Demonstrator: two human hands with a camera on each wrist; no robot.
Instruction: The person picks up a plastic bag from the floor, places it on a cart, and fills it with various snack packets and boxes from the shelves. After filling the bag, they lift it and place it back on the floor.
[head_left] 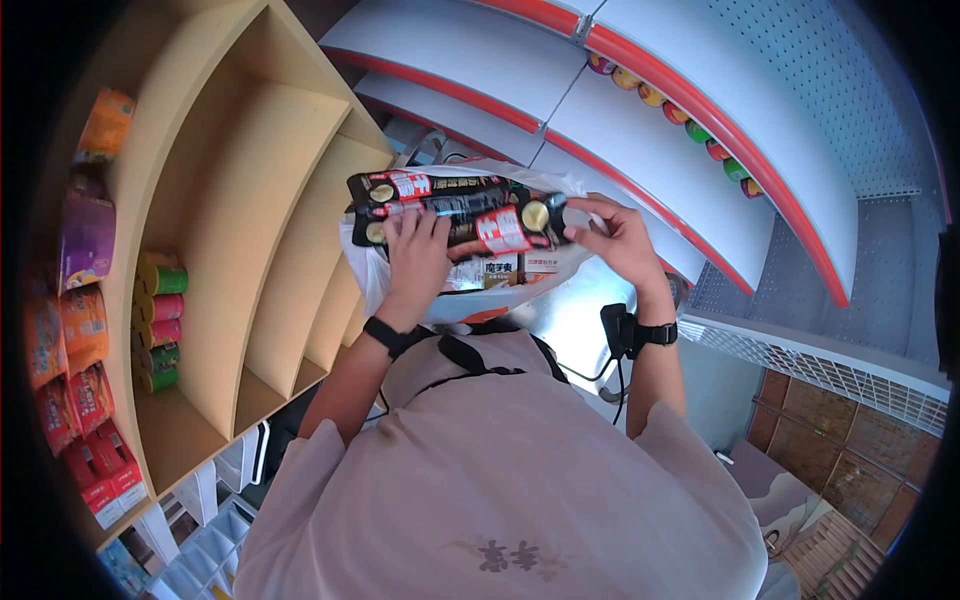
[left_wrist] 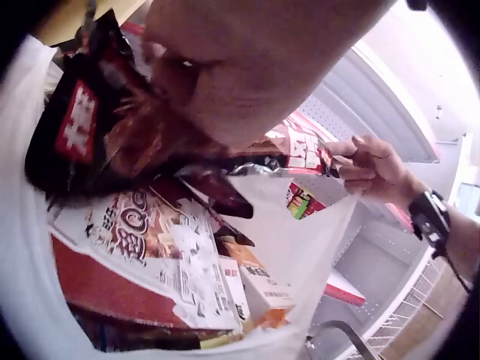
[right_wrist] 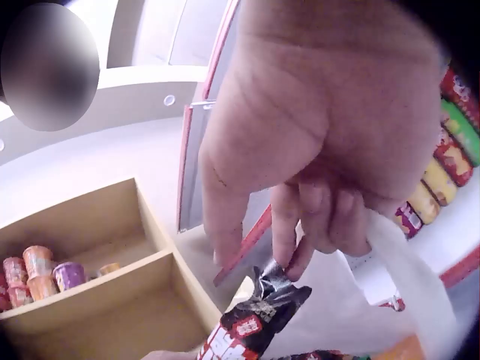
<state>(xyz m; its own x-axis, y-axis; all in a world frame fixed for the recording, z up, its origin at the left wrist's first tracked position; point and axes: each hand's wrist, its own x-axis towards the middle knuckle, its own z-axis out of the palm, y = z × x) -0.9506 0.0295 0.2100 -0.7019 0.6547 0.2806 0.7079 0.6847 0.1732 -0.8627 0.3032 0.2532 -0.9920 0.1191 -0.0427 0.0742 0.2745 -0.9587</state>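
A white plastic bag hangs in front of the person's body, its mouth full of packaged food. Across the top lie black snack packets with red-and-white labels. My left hand grips the packets from above, fingers spread over them; in the left wrist view the hand hides part of a black packet. My right hand pinches the crimped end of another black packet, and the bag's white handle runs under its curled fingers. Deeper in the bag are a white-and-red package and a small box.
A wooden shelf unit stands on the left, with stacked cups and colourful packs. White shelves with red edges rise ahead and to the right, holding a row of colourful packages. A wire-mesh basket is at lower right.
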